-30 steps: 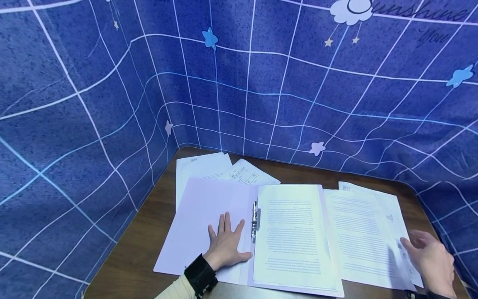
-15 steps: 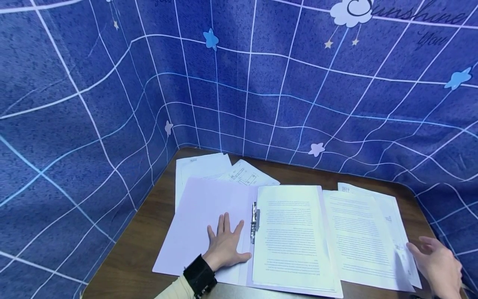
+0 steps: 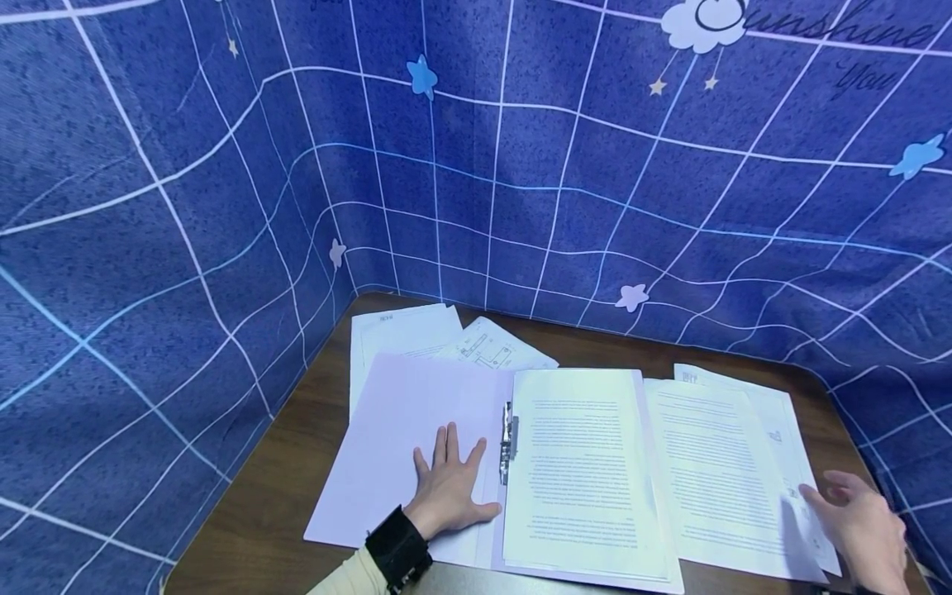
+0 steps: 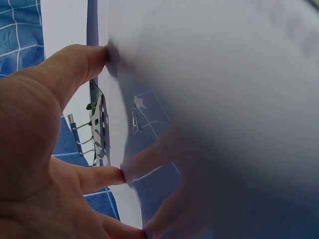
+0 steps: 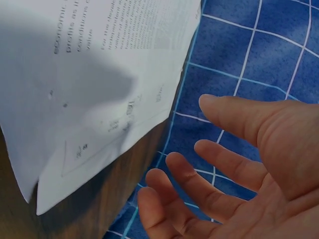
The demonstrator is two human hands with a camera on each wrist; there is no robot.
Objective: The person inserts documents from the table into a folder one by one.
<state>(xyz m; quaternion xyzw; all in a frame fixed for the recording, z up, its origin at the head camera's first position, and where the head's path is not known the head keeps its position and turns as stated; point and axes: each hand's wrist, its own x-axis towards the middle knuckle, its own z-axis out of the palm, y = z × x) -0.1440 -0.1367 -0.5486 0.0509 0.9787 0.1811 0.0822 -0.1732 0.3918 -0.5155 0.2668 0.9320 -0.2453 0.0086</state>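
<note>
A pale lilac folder [image 3: 394, 430] lies spread flat on the desk, with a metal binder clip [image 3: 509, 442] along its spine. My left hand [image 3: 449, 489] rests on the folder's left cover, fingers spread; in the left wrist view the fingertips [image 4: 117, 174] press its glossy surface. A stack of printed sheets [image 3: 576, 475] lies on the folder's right side, beside the clip. My right hand [image 3: 863, 521] hovers near the right edge of the loose printed papers [image 3: 717, 471], fingers loosely curved and holding nothing. In the right wrist view, the papers [image 5: 99, 99] are apart from the right hand's fingers.
More loose papers [image 3: 397, 330] lie behind the folder at the back left, one sheet with a line drawing [image 3: 494, 345]. The brown desk [image 3: 253, 496] is bordered by a blue curtain [image 3: 476, 182] with white grid lines and stars.
My right hand has drifted slightly right, away from the loose papers, then back a little left toward their edge. The left hand and the folder stay in place.
</note>
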